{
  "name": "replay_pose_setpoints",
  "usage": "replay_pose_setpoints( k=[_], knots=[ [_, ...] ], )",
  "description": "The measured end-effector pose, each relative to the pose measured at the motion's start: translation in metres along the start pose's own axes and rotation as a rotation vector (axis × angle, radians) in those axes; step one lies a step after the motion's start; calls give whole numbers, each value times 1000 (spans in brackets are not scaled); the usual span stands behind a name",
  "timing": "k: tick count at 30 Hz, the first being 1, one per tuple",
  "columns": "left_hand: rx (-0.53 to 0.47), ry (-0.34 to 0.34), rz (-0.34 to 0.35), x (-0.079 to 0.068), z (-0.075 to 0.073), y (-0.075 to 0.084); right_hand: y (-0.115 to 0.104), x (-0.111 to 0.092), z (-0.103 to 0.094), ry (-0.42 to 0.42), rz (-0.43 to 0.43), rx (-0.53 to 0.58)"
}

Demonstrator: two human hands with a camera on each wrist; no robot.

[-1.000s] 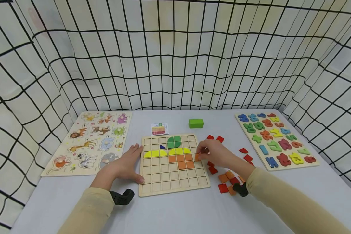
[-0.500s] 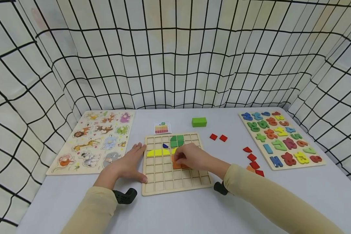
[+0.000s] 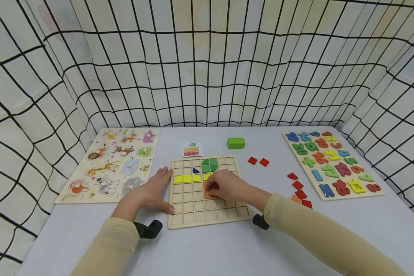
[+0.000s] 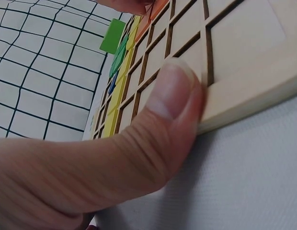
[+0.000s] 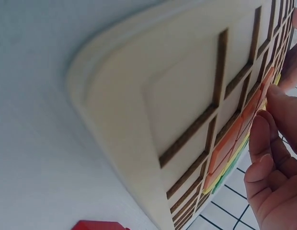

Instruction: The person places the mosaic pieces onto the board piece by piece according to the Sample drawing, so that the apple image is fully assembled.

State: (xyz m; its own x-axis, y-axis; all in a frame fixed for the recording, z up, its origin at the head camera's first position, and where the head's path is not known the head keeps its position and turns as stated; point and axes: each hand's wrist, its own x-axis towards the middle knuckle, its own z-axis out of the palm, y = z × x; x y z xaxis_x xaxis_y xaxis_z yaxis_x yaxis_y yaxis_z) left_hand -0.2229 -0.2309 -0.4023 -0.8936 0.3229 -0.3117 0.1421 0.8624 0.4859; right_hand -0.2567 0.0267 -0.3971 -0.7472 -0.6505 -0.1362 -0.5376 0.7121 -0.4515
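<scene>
A wooden grid board (image 3: 189,207) lies in the middle of the table. It bears yellow pieces (image 3: 187,178), green pieces (image 3: 209,165), a small dark blue piece (image 3: 195,171) and orange square tiles (image 5: 225,146). At its left edge my left hand (image 3: 146,196) lies spread, its thumb (image 4: 175,88) resting on the rim in the left wrist view. My right hand (image 3: 227,186) is over the board's centre, pinching an orange tile (image 5: 267,80) at the left end of the orange group. In the head view this hand hides most of the orange tiles.
Several red tiles (image 3: 298,185) lie right of the board. Behind it are a picture card (image 3: 192,149) and a green block (image 3: 236,143). An animal puzzle (image 3: 100,188) lies left, a number puzzle (image 3: 331,161) right. Black netting (image 3: 207,84) surrounds the table.
My right hand has moved left from the board's right edge to its centre, bringing an orange tile, and has stayed there. The left hand keeps its place on the board's left edge.
</scene>
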Motion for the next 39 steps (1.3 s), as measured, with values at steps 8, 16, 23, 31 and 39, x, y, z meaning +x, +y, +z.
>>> replay_pose_setpoints(
  k=[8, 16, 23, 31, 39],
  knots=[
    [2, 3, -6, 0, 0, 0, 2, -1, 1, -25, 1, 8],
    [-11, -1, -8, 1, 2, -1, 5, -6, -2, -17, 7, 25],
    [1, 5, -14, 0, 1, -1, 36, -33, -24, 71, 54, 52],
    [28, -4, -4, 2, -1, 1, 101, -90, -51, 156, 178, 14],
    [34, -1, -4, 1, -1, 2, 126, -131, -47, 20, 217, 97]
  ],
)
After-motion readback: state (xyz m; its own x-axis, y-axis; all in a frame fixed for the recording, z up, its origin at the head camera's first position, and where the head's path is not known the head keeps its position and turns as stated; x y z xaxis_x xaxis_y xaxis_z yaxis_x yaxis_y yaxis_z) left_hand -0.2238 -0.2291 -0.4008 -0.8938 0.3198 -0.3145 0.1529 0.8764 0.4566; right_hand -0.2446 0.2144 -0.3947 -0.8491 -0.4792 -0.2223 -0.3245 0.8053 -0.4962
